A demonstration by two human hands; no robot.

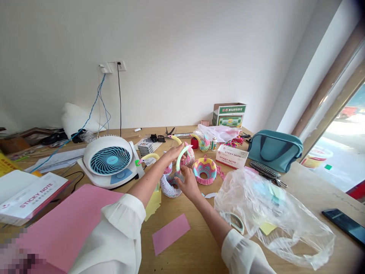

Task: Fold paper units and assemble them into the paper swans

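Note:
My left hand (173, 153) and my right hand (188, 183) are both closed around a curved pale green folded-paper neck (180, 159), the left near its upper part, the right at its lower end. Just beneath them a white and blue folded-paper ring (168, 187) sits on the table. To the right is a pink, yellow and blue paper basket (205, 170). Behind the hands stands a pink paper swan body (188, 156), partly hidden. A swan with a yellow neck (150, 156) is left of my left hand.
A white fan (110, 161) and pink sheet (82, 217) lie left. A pink paper strip (171, 233) is in front. At right are a clear plastic bag (265, 209), scissors (237, 223), a sticky note box (231, 156), a teal bag (275, 150) and a phone (346, 224).

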